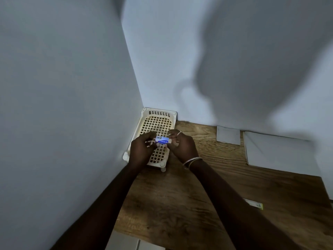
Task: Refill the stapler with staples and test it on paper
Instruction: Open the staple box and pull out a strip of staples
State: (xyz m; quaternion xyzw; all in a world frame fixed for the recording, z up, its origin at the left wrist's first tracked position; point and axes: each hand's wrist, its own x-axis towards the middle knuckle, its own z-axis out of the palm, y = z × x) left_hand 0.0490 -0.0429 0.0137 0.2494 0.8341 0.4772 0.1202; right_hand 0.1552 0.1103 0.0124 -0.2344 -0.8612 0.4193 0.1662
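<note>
Fingers of left hand (141, 149) and right hand (182, 145) pinch small blue-and-white staple box (162, 140) over cream lattice tray (138, 127).

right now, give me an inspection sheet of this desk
surface: wooden table, grain showing
job's things: blue box held up in front of the rack; paper and a smaller sheet by the wall; no stapler seen
clutter: strip near the right edge; white item at the near edge
grippers: left hand and right hand each grip an end of the box
cables: nothing seen
surroundings: pale walls meeting in a corner, large shadow on them
</note>
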